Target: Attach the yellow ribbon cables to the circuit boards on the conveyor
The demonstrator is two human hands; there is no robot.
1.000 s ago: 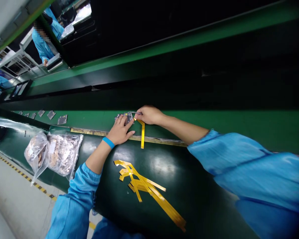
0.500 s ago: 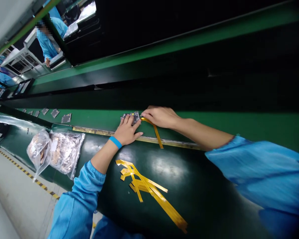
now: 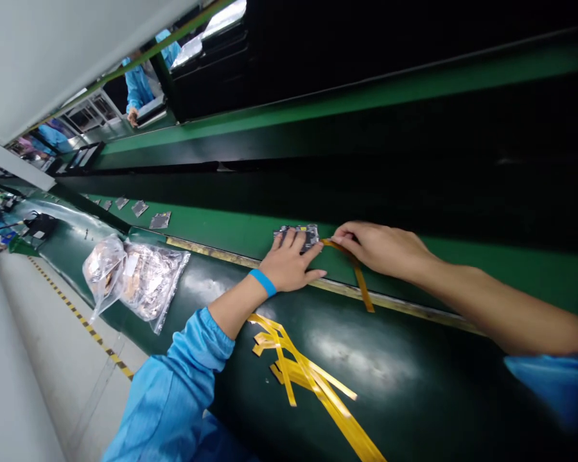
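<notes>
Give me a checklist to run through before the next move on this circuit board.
1. Left hand resting on the circuit board: ok.
2. Right hand pinching the amber tape strip: ok.
3. Strip's end lined up with the board: cannot tell, too small to see.
4. Spare strips lying apart from both hands: ok.
5. Plastic bags lying apart from the board: ok.

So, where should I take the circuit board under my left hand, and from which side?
Pinch the circuit board by its far edge, from the far side. That edge is bare; the left hand covers the near part, and the right hand with the amber strip is at its right end. Lying flat, it needs an edge grip.
</notes>
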